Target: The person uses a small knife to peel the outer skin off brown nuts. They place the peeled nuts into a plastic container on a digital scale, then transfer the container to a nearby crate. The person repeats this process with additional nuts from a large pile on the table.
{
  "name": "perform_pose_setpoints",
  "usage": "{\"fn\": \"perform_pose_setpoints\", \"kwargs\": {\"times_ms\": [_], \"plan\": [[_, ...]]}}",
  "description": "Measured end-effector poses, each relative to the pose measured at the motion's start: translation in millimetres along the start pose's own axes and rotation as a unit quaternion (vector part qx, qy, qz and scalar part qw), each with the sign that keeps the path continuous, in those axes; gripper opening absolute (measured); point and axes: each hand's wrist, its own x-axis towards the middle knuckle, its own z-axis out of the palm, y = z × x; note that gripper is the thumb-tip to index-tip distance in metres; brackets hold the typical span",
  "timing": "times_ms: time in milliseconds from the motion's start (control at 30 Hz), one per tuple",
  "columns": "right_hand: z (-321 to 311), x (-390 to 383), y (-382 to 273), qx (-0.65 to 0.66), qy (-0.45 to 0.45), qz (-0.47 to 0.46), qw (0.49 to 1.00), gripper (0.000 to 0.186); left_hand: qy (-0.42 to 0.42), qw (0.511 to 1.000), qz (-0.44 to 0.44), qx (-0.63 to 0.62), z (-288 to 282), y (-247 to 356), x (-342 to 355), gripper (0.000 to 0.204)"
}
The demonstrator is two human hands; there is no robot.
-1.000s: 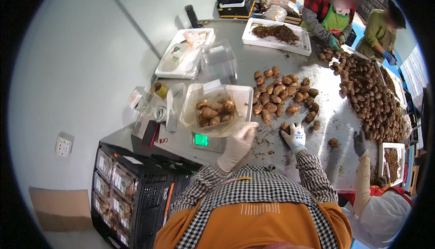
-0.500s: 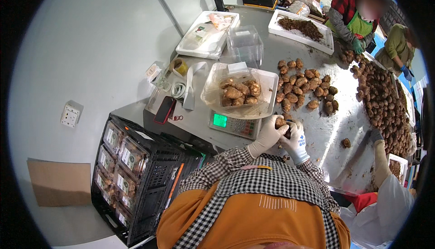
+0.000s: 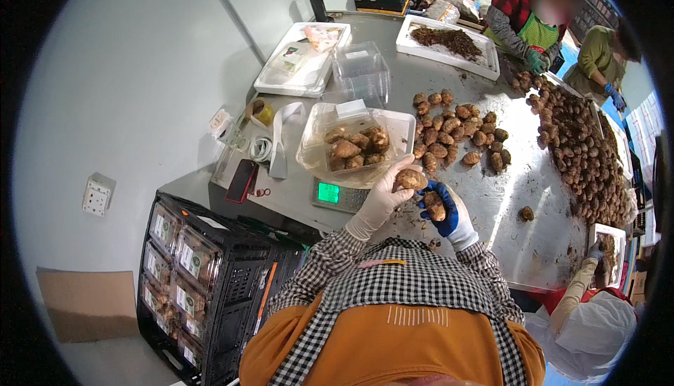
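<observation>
A pale glove covers my left hand (image 3: 380,202), whose fingers are closed round a brown taro (image 3: 411,179). Close beside it, my right hand (image 3: 458,219), in a blue-palmed white glove, grips a second taro (image 3: 434,207). Ahead and to the left, a clear plastic box of taros (image 3: 357,148) sits in a white tray (image 3: 401,129) on a digital scale (image 3: 342,197) with a lit green display. Beyond my hands lies a loose group of taros (image 3: 449,130) on the metal table (image 3: 491,207).
Stacked clear boxes (image 3: 361,70) and a white foam tray (image 3: 284,80) stand farther back. A phone (image 3: 242,180) lies near the left edge. A black crate (image 3: 232,273) holds packed boxes. A large taro heap (image 3: 579,154) is at right, with co-workers around it.
My hands have moved apart, the left one lifting its taro up and left. The right hand has turned, showing its blue palm and a taro. At right, a co-worker's arm has shifted toward a white tray.
</observation>
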Motion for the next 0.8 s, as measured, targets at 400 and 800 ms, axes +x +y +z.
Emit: {"fn": "perform_pose_setpoints", "kwargs": {"times_ms": [400,800], "plan": [[0,8,-13,0.117,-0.062,0.062,0.989,0.039,-0.042,0.982,0.014,0.184,20,19,1,0.066],[14,13,-21,-0.071,0.016,-0.220,0.973,0.047,0.142,0.990,-0.022,0.011,-4,-9,10,0.030]]}}
